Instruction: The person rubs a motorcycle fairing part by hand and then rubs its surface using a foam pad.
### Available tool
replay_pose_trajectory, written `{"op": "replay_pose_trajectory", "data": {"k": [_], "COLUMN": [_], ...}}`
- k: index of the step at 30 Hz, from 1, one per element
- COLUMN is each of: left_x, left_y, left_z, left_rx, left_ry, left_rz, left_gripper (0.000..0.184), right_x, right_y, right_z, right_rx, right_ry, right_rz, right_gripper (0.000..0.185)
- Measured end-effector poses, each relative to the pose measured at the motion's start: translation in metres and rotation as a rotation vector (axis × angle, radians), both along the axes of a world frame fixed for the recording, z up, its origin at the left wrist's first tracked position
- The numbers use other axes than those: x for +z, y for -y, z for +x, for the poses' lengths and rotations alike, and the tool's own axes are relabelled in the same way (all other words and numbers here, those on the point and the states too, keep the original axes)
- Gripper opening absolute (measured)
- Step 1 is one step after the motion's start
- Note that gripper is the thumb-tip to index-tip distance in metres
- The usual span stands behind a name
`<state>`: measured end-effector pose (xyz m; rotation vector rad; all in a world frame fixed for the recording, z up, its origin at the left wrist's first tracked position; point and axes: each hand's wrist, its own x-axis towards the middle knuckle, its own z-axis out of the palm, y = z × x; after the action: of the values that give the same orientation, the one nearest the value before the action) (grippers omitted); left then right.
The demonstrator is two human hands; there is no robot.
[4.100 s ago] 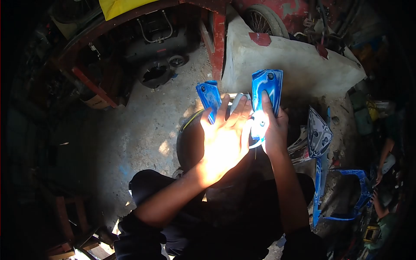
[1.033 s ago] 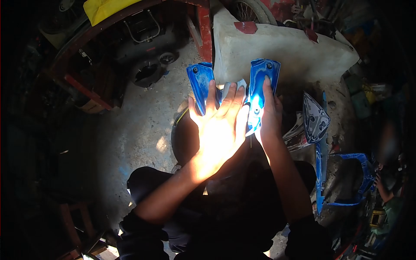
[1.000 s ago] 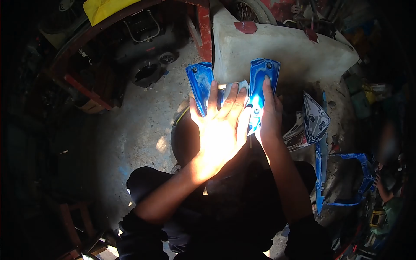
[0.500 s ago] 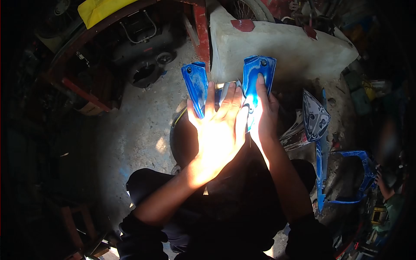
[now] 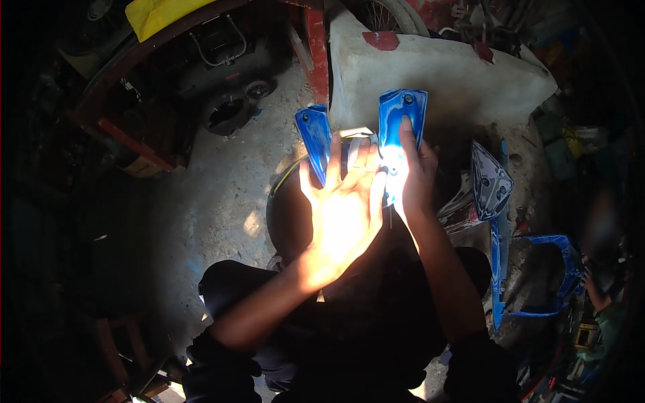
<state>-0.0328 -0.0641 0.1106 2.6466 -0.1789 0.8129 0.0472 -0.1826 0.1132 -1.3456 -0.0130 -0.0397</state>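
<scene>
In the head view a blue plastic panel (image 5: pixel 314 140), with worn whitish streaks, spreads into two arms with a hole near each upper end. My right hand (image 5: pixel 414 176) wraps round its right arm (image 5: pixel 402 107), thumb along the front face. Over the panel's middle lies my left hand (image 5: pixel 341 208), fingers stretched and apart, with bright sunlight washing out its back. A pale, thin sheet (image 5: pixel 354 133) shows just beyond the left fingertips; whether they press on it I cannot tell. Below the panel is a dark round basin-like shape (image 5: pixel 285 215), partly hidden by my forearm.
Scuffed grey and blue panels (image 5: pixel 492 185) lie at the right, beside a blue frame-like part (image 5: pixel 568 269). Another person's hand (image 5: pixel 592 285) is at the far right. A large whitish panel (image 5: pixel 437 74) and a red post (image 5: pixel 316 54) stand ahead, with concrete floor (image 5: pixel 208 195) at the left.
The panel's left arm has shifted slightly right and down, closer to the right arm. My left hand has slid a little the same way; my right hand keeps its grip.
</scene>
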Motion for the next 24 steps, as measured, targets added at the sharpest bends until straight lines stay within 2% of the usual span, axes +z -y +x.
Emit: {"op": "replay_pose_trajectory", "data": {"k": [2,4,5,8,10,12,14,18,19,20,22,24], "left_x": [-0.005,0.008,0.006,-0.008,-0.004,-0.002,-0.012,-0.007,-0.004,-0.013,-0.007,0.004], "left_y": [0.004,-0.005,-0.008,0.006,0.006,0.001,0.011,0.007,0.011,0.015,0.017,0.012], "left_z": [0.002,0.013,0.015,0.008,0.013,0.019,0.011,0.018,0.013,0.009,-0.001,0.016], "left_rx": [-0.016,0.050,0.049,0.003,0.019,0.061,-0.009,0.039,0.033,-0.016,-0.079,-0.002], "left_ry": [-0.010,-0.098,-0.101,-0.047,0.001,-0.048,0.036,-0.010,-0.152,-0.075,-0.184,-0.187], "left_rz": [-0.045,-0.131,-0.129,-0.171,-0.171,-0.202,-0.233,-0.221,-0.247,-0.257,-0.207,-0.245], "left_gripper": [0.041,0.043,0.044,0.045,0.047,0.046,0.044,0.043,0.046,0.049,0.049,0.046], "right_x": [-0.002,0.005,0.010,0.003,0.011,0.012,0.004,-0.005,-0.004,-0.001,-0.003,-0.003], "right_y": [0.003,-0.006,-0.009,-0.005,-0.005,-0.007,-0.001,0.002,0.001,0.000,0.001,0.000], "right_z": [-0.001,-0.011,-0.012,-0.005,-0.013,-0.016,-0.008,-0.010,-0.007,-0.004,-0.007,-0.011], "right_rx": [-0.035,0.040,0.050,0.063,0.054,0.032,0.100,-0.057,0.002,0.056,0.015,-0.025], "right_ry": [0.011,-0.015,-0.002,0.024,-0.013,-0.010,-0.014,-0.057,-0.021,0.021,-0.008,-0.042], "right_rz": [-0.055,-0.024,-0.090,0.035,-0.053,-0.263,-0.199,-0.410,-0.157,0.100,0.032,-0.058], "right_gripper": [0.051,0.049,0.049,0.050,0.049,0.051,0.056,0.052,0.051,0.050,0.047,0.044]}}
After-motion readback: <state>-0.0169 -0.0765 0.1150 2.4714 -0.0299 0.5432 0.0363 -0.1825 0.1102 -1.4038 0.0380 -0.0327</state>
